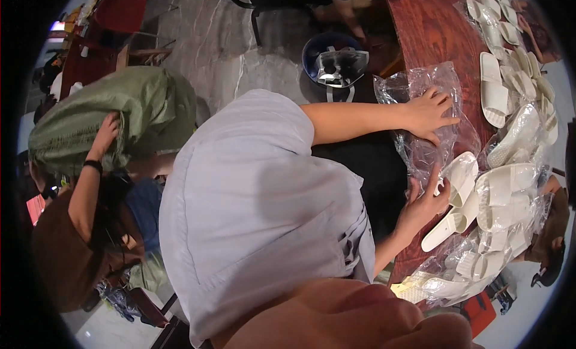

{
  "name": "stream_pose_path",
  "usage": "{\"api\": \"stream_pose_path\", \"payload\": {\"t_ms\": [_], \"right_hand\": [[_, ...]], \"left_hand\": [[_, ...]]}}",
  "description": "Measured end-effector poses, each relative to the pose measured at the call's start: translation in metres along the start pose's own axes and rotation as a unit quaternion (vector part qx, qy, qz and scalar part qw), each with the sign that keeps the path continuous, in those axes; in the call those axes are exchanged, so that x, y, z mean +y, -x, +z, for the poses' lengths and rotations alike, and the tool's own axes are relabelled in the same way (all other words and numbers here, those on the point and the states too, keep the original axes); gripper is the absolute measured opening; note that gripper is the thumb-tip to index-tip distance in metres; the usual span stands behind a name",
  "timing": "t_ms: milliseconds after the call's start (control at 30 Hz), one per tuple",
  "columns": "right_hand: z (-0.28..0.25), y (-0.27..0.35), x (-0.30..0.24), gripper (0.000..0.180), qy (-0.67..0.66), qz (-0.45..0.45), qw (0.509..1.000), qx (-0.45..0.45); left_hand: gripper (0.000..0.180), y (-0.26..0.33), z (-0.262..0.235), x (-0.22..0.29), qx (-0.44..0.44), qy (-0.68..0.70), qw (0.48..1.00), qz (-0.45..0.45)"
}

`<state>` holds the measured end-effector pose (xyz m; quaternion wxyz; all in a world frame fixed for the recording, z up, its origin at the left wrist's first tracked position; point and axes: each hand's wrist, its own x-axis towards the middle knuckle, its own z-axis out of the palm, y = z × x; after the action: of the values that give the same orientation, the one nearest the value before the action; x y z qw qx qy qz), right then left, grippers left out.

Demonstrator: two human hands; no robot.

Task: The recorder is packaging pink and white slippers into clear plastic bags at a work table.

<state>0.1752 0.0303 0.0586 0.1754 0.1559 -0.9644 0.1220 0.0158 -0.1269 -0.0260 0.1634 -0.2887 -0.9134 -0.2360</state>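
The left hand [427, 112] presses flat, fingers spread wide, on 1 clear crinkled plastic bag [420, 148]; the right hand [423, 202], fingers loosely open, touches 2 white rubber slippers [459, 196].

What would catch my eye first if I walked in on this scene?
A person in a lilac shirt fills the middle, reaching right to a red-brown table. This person's upper hand is flat on a clear bag and the lower hand touches a white slipper. More white slippers are heaped along the table, and at left someone holds a green sack.
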Motion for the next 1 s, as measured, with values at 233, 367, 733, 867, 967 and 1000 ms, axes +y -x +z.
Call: {"api": "stream_pose_path", "payload": {"t_ms": [233,367,733,867,967,1000], "right_hand": [[0.019,-0.024,0.019,0.06,-0.028,0.109,0.992,-0.052],[0.04,-0.025,0.034,0.058,0.006,0.131,0.989,-0.069],[0.038,-0.024,0.029,0.059,0.001,0.165,0.982,-0.089],[0.041,-0.027,0.025,0.059,-0.018,0.149,0.984,-0.092],[0.042,-0.018,0.036,0.059,0.008,0.163,0.984,-0.069],[0.042,-0.019,0.035,0.059,0.01,0.16,0.984,-0.076]], "left_hand": [[0.071,-0.006,-0.006,0.003,-0.005,0.046,0.999,-0.003],[0.051,-0.008,-0.028,-0.005,0.014,0.182,0.983,0.007],[0.028,-0.015,-0.129,-0.238,0.244,0.115,0.909,-0.319],[0.032,0.036,-0.173,-0.368,0.222,0.077,0.891,-0.388],[0.032,-0.037,-0.17,-0.327,0.227,-0.07,0.907,-0.348],[0.031,-0.047,-0.178,-0.324,0.209,-0.035,0.914,-0.345]]}}
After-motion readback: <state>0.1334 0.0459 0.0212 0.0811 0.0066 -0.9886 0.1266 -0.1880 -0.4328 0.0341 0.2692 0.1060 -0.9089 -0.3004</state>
